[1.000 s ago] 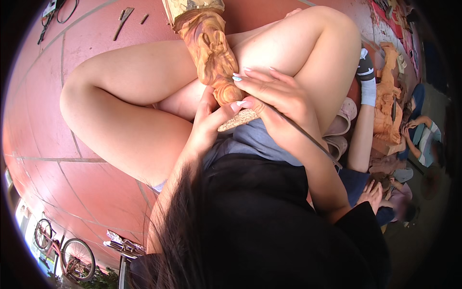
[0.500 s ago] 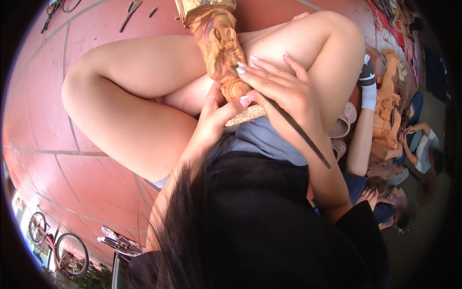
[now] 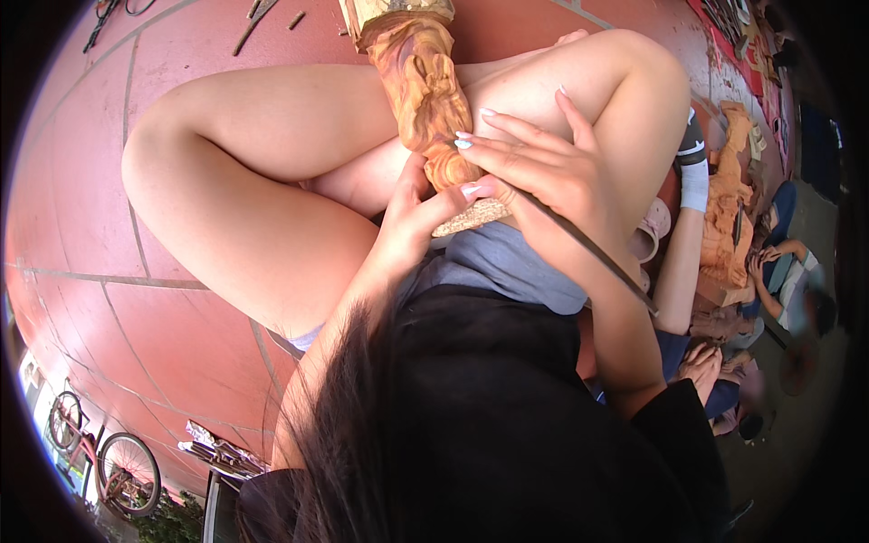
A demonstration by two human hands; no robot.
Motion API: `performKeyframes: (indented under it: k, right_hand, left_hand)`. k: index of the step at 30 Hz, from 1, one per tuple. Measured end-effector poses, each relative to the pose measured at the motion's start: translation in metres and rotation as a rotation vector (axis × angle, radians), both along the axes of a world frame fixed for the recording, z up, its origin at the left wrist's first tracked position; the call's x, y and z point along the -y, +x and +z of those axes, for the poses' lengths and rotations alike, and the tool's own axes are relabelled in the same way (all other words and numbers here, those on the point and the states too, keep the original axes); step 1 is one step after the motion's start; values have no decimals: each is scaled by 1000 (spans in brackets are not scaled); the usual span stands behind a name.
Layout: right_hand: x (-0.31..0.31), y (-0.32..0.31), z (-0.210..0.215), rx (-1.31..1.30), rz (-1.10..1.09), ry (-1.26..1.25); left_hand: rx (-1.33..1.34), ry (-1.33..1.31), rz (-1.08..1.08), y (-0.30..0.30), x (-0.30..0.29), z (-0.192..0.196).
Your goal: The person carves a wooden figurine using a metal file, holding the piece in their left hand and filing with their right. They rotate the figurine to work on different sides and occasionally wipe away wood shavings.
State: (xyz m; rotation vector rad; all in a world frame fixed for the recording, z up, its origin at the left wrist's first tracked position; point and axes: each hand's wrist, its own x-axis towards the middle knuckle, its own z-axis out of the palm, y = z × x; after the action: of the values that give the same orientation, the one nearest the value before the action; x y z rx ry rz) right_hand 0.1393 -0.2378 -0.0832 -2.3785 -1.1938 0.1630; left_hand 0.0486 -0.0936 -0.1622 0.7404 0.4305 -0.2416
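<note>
A carved wooden figure [image 3: 424, 86] with orange-brown grain lies lengthwise between my crossed legs, its rounded end at my lap above a pale, rough-cut base [image 3: 471, 217]. Around that rounded end my left hand [image 3: 412, 213] is closed, thumb along the near side. My right hand [image 3: 557, 181] grips a thin, dark, flat metal strip, apparently a file [image 3: 590, 250], between thumb and forefinger, other fingers spread out. The strip's tip rests at or just above the carving near the rounded end. Its rear part runs back across my right wrist. The exact contact is hidden by my fingers.
Small wooden sticks [image 3: 297, 20] lie on the red tiled floor [image 3: 77, 199]. To the right are another large wood carving [image 3: 727, 208], pink clogs [image 3: 647, 237] and other people with their hands [image 3: 699, 366] at work. A bicycle [image 3: 129, 473] stands at the lower left.
The file has slid slightly back toward the lower right along with my right hand. My left hand keeps its hold on the carving. The whole view has shifted a little.
</note>
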Motion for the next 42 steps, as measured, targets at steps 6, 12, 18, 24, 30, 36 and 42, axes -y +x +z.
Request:
performKeyframes:
  k: [6,12,18,24,30,36,42]
  right_hand:
    - [1,-1,-7,26,14,0]
    - [-3,4,2,28,9,-19]
    - [-5,11,5,53,1,-23]
    - [5,15,3,-36,16,-40]
    - [4,16,3,-78,4,-3]
    - [7,22,1,-134,-4,9]
    - [3,24,-3,-157,-38,38]
  left_hand:
    - [-49,46,-39,0,2,-3]
    - [-80,91,-89,9,-2,9]
    - [-55,246,-51,10,3,7]
    - [-159,363,-126,14,1,21]
    - [-201,403,-181,23,-6,31]
    - [-214,394,-239,28,-10,37]
    - [-210,405,-201,23,-8,29]
